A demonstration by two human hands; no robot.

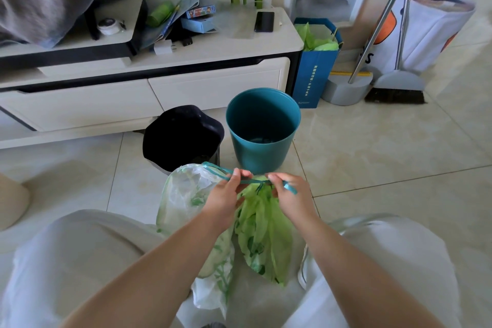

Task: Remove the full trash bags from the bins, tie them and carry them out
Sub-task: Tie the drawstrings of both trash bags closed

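Observation:
A green trash bag (266, 231) hangs between my knees, gathered at its neck by a teal drawstring (253, 181). My left hand (226, 197) pinches the drawstring left of the neck, and my right hand (290, 194) pinches it at the right, a short end sticking out past my fingers. To the left, a whitish translucent trash bag (183, 194) with green print stands, its own teal drawstring loop showing at the top. Behind the bags stand a teal bin (262, 130), with no bag in it, and a black bin (183, 136) whose inside looks dark.
A low white TV cabinet (149, 88) with drawers runs along the back left, cluttered on top with a phone (264, 21) and boxes. A blue paper bag (314, 66), a dustpan (346, 88) and a broom (396, 88) stand at the right. Tiled floor lies around me.

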